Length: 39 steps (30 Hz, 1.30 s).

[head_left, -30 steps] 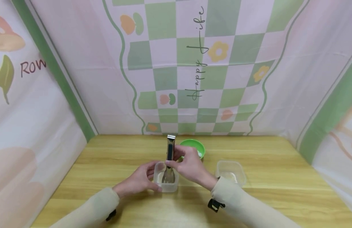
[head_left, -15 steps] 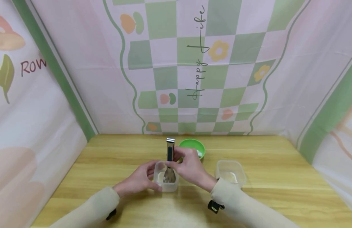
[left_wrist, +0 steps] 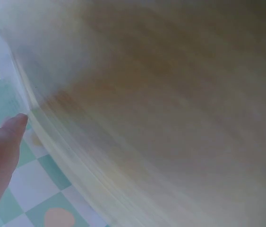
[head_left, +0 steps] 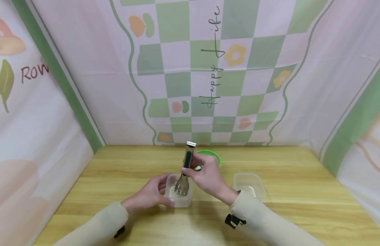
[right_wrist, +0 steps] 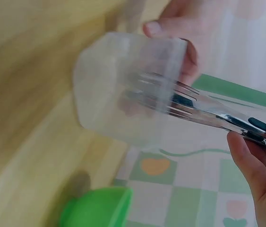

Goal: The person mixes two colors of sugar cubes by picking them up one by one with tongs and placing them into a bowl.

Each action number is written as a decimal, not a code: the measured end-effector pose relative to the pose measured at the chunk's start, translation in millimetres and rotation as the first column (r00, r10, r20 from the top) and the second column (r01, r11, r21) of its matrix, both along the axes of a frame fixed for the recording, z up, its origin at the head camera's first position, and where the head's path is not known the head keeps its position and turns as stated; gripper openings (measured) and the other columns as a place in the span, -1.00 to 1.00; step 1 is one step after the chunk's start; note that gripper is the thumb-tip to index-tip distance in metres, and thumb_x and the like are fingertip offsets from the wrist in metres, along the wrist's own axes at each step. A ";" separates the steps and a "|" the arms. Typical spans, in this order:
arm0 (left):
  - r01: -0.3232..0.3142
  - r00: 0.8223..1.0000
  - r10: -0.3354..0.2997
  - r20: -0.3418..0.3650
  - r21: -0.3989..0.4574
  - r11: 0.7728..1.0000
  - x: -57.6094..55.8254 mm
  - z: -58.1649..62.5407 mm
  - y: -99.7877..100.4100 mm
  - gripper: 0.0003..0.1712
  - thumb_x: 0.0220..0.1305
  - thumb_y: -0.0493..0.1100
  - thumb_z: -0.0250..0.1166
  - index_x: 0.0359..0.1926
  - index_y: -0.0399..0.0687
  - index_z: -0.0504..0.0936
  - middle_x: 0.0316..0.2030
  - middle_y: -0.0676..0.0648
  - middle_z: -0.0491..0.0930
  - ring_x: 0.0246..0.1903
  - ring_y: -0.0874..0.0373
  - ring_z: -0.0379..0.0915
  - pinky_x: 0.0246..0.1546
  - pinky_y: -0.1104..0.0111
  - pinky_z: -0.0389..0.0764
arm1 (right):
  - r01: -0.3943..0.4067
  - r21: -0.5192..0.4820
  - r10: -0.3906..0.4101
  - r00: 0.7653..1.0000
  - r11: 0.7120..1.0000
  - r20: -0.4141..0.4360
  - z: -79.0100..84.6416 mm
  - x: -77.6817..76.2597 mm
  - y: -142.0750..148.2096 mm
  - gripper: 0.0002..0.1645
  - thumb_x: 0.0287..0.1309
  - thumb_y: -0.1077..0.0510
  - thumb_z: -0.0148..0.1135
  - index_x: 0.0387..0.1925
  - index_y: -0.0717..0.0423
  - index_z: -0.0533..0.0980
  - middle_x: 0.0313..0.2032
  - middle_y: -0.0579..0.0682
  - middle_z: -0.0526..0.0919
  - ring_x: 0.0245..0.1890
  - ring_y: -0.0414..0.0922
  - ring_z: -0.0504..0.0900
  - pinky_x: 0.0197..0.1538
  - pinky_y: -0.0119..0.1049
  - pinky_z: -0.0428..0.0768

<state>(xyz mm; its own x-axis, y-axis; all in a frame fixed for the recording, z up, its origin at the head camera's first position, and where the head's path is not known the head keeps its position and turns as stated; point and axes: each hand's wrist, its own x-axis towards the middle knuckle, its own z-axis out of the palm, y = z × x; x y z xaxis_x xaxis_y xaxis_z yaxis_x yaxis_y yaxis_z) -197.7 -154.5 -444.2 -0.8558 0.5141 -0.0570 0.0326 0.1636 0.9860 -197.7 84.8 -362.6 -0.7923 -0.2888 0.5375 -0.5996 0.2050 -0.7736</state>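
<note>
Standing on the wooden table is a small clear plastic container (head_left: 183, 203), square with rounded corners. My left hand (head_left: 147, 194) grips it from the left, thumb at the near side and fingers around the far left. In the left wrist view only one digit (left_wrist: 3, 151) and a blurred plastic edge show. With thumb and fingers, my right hand (head_left: 211, 176) pinches metal tongs (head_left: 188, 159) by their black-gripped handles. The slotted, fork-like ends of the tongs point down into the container; in the right wrist view they stand slightly apart. I cannot tell whether anything is between them.
Behind my right hand stands a green bowl (head_left: 216, 156), partly hidden, with something white in it. A second clear container (head_left: 261, 189) sits to the right, near my right sleeve. Patterned cloth (head_left: 205, 82) hangs along the table's back edge.
My right hand has raised the tongs slightly, and their top now leans to the right. A small white spot seen at their ends half a second ago no longer shows. My left hand stays put.
</note>
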 end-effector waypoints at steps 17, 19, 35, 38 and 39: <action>-0.016 1.000 0.016 -0.017 -0.017 1.000 0.9 -1.7 -1.9 0.17 -0.09 -0.46 0.63 0.53 -0.40 0.22 0.44 -0.36 0.37 0.42 -0.29 0.31 0.42 0.09 0.40 | 0.105 -0.088 -0.109 0.993 0.991 -0.048 30.7 -11.8 32.4 -0.80 0.06 0.43 0.57 -0.28 0.26 0.70 -0.43 0.01 0.78 -0.47 -0.07 0.75 -0.35 -0.27 0.79; -0.012 1.000 0.012 -0.017 -0.015 1.000 1.2 -1.4 -1.3 0.16 -0.08 -0.46 0.63 0.53 -0.40 0.22 0.44 -0.35 0.37 0.42 -0.28 0.31 0.43 0.09 0.40 | 0.111 -0.088 -0.118 0.991 0.990 -0.070 32.8 -14.2 37.3 -0.80 0.07 0.42 0.57 -0.27 0.26 0.70 -0.42 0.01 0.78 -0.46 -0.07 0.75 -0.34 -0.28 0.79; -0.019 1.000 0.019 -0.013 -0.014 1.000 1.3 0.6 1.7 0.19 -0.10 -0.46 0.63 0.54 -0.42 0.19 0.45 -0.37 0.36 0.43 -0.31 0.29 0.43 0.07 0.39 | 0.287 -0.041 -0.290 0.954 0.957 -0.078 30.4 -48.4 69.7 -0.85 0.13 0.37 0.55 -0.32 0.27 0.68 -0.46 0.07 0.74 -0.48 -0.09 0.70 -0.40 -0.38 0.76; -0.023 1.000 0.023 -0.015 -0.019 1.000 0.7 0.7 1.8 0.18 -0.10 -0.46 0.63 0.53 -0.41 0.20 0.44 -0.36 0.37 0.43 -0.30 0.30 0.42 0.08 0.40 | 0.315 -0.011 -0.315 0.946 0.949 -0.076 28.8 -51.9 71.9 -0.85 0.12 0.35 0.56 -0.31 0.24 0.68 -0.46 0.05 0.74 -0.47 -0.09 0.70 -0.41 -0.42 0.73; -0.022 1.000 0.021 -0.016 -0.020 1.000 0.4 0.7 1.8 0.18 -0.10 -0.46 0.63 0.54 -0.41 0.20 0.44 -0.36 0.37 0.43 -0.30 0.30 0.42 0.08 0.40 | 0.322 -0.001 -0.321 0.944 0.947 -0.071 28.1 -52.7 72.4 -0.84 0.12 0.35 0.57 -0.31 0.24 0.68 -0.46 0.05 0.75 -0.47 -0.08 0.70 -0.41 -0.43 0.72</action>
<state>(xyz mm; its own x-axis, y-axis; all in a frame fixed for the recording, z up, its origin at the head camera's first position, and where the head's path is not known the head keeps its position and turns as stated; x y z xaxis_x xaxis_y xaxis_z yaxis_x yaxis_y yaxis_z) -197.3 -152.7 -443.5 -0.8675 0.4946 -0.0537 0.0444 0.1845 0.9818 -250.3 157.2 -334.4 -0.8047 -0.0307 0.5929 -0.5527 0.4033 -0.7293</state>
